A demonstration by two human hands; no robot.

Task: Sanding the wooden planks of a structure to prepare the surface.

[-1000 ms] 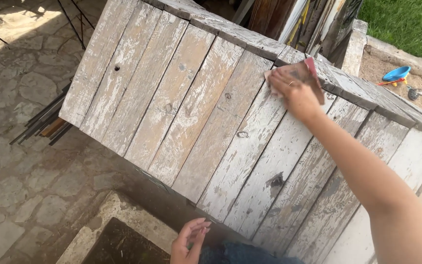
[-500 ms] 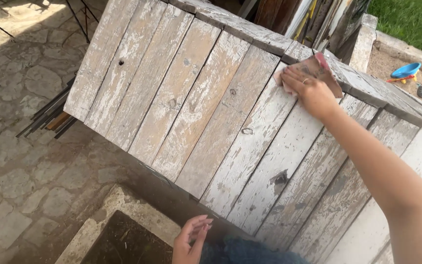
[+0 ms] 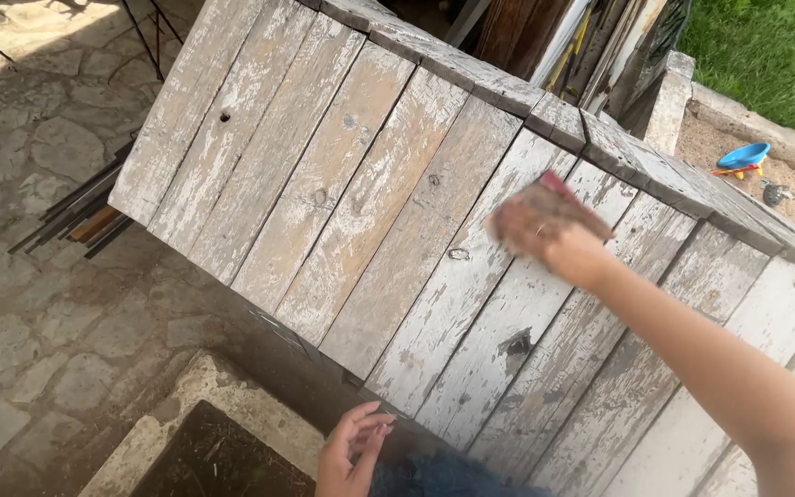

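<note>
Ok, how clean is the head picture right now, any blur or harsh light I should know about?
In the head view, the right hand and the reddish-brown pad under it are smeared by motion blur; the weathered planks beside it are sharp, peeling paint and knots clear. Sunlight is bright on the stone paving at top left, while the ground below the panel lies in shadow. The left hand shows clearly.

Daylight, strong and hard. Sun lands full on the stone paving (image 3: 20, 55) at 10 o'clock and on the grass (image 3: 766, 55) at 1 o'clock; both run near blown-out. Weathered plank panel (image 3: 342, 202) evenly lit, grain and flaking paint sharp. Deep shadow under its lower edge, toward 7 o'clock. Thin rod shadows cross the paving at 11 o'clock. Right hand (image 3: 545, 230) smeared by motion blur; left hand (image 3: 351, 451) at 6 o'clock shaded, fairly crisp. Slight wide-angle stretch at the edges.
</note>
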